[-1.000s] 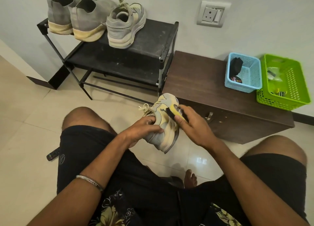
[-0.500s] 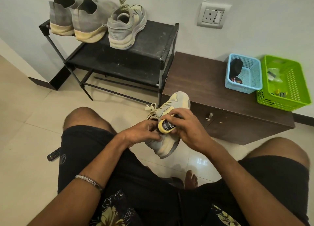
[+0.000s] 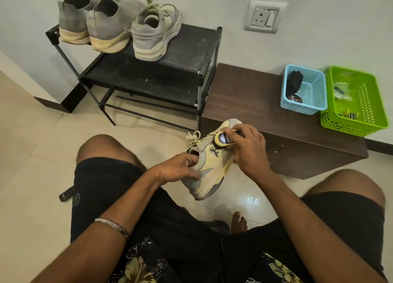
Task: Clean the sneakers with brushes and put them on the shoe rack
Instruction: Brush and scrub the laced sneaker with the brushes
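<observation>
The left hand [image 3: 180, 170] gripped the heel of the sneaker [image 3: 209, 166], with fingers curled into its opening and the thumb on the outside. The right hand [image 3: 247, 146] curled around a small brush [image 3: 223, 138] with a yellow rim and pressed it on the upper of this sneaker, near the laces. The sneaker was held in the air between both knees, its toe pointing away from the person.

Beyond the right hand, on a low brown cabinet [image 3: 255, 104], stood 2 baskets that touched each other. The blue basket [image 3: 304, 90] had a black object [image 3: 294, 79] inside and a dark round thing with a label. The green basket [image 3: 353, 101], further to the right, held some small items, too small to name.

Beyond the left hand stood the black shoe rack [image 3: 161, 70], touching the cabinet. On its top shelf were 3 sneakers: a grey pair [image 3: 93, 25] and 1 sneaker [image 3: 154, 32] that looked like the held one. A wall socket [image 3: 263, 17] was above the cabinet.

Left of the left arm, a dark remote [image 3: 67, 194] lay on the floor, half hidden by the shorts. The bristles of the brush were hidden.
</observation>
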